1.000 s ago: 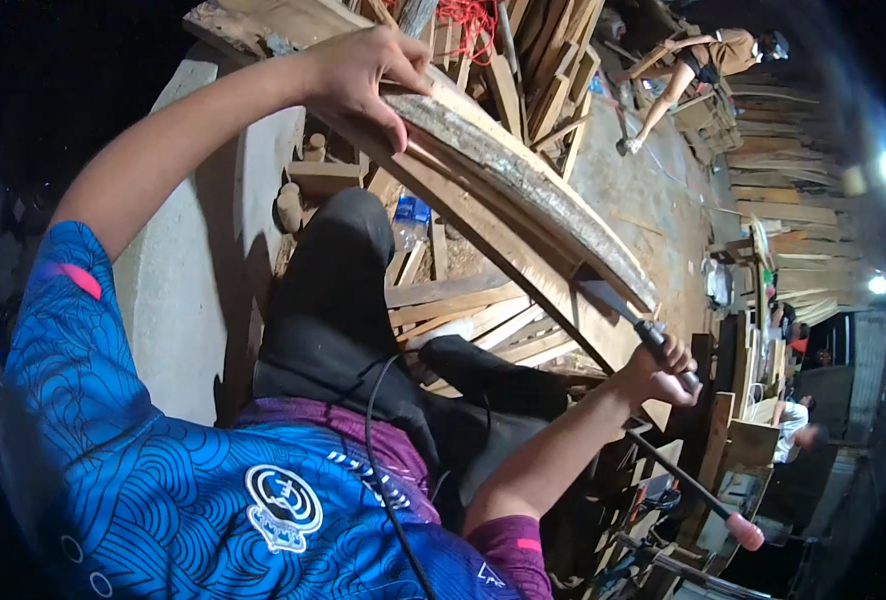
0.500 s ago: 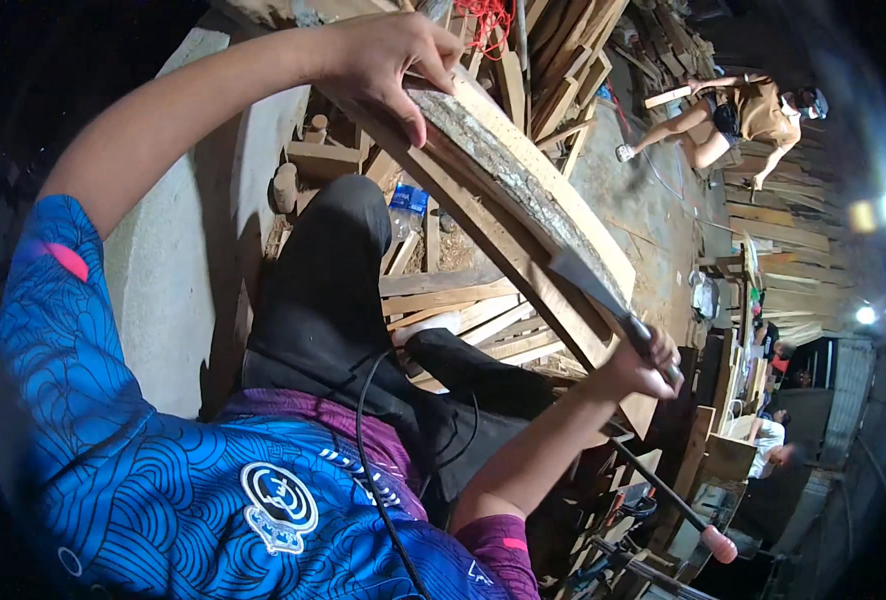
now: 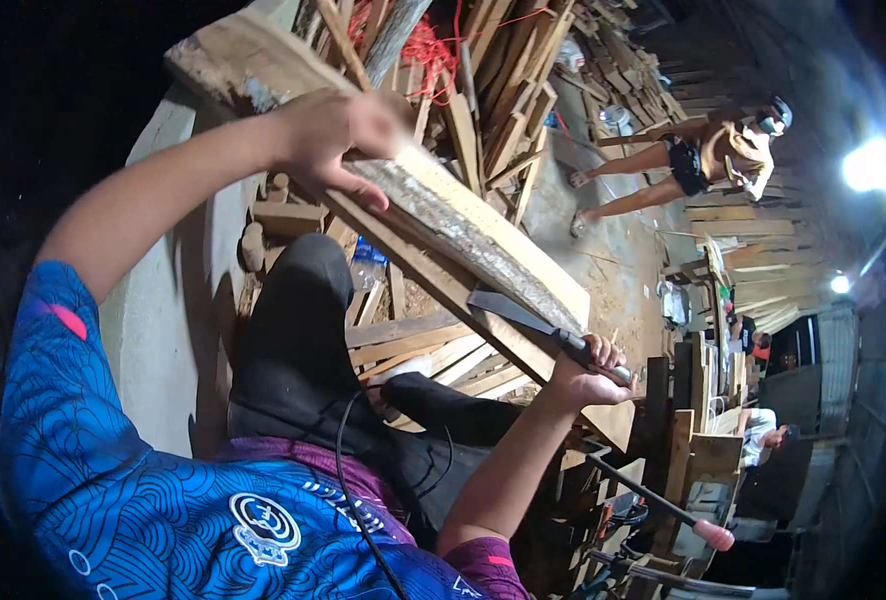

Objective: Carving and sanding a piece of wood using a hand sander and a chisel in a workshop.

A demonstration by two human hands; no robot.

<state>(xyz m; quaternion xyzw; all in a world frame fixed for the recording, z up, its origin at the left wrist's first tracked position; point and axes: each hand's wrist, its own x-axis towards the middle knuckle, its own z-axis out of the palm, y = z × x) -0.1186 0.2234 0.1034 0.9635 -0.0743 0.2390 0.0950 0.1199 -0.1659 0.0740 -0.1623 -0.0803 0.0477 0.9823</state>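
Observation:
A thick wooden plank (image 3: pixel 548 262) with a rough, grey bark edge slants from the upper left toward the middle right, on top of another board (image 3: pixel 418 252). My left hand (image 3: pixel 338 145), slightly blurred, grips the plank over its upper part, thumb on the near side. In my right hand (image 3: pixel 595 374) is the dark handle of a broad-bladed knife (image 3: pixel 511 311). Its flat blade points up and left, lying close against the near side of the boards by the plank's lower end. Whether the edge bites into the wood cannot be made out.
Sticks and offcuts (image 3: pixel 433 345) lie beyond my knees, near a plastic bottle (image 3: pixel 366 265). A pale concrete ledge (image 3: pixel 148 270) runs along my left. A pink-handled rod (image 3: pixel 713 535) sticks out at lower right. A co-worker (image 3: pixel 713 155) stands farther off by stacked timber.
The knife has shifted from the plank's bark edge toward the near side of the boards. The whole view has shifted. The co-worker's legs and arms have changed position.

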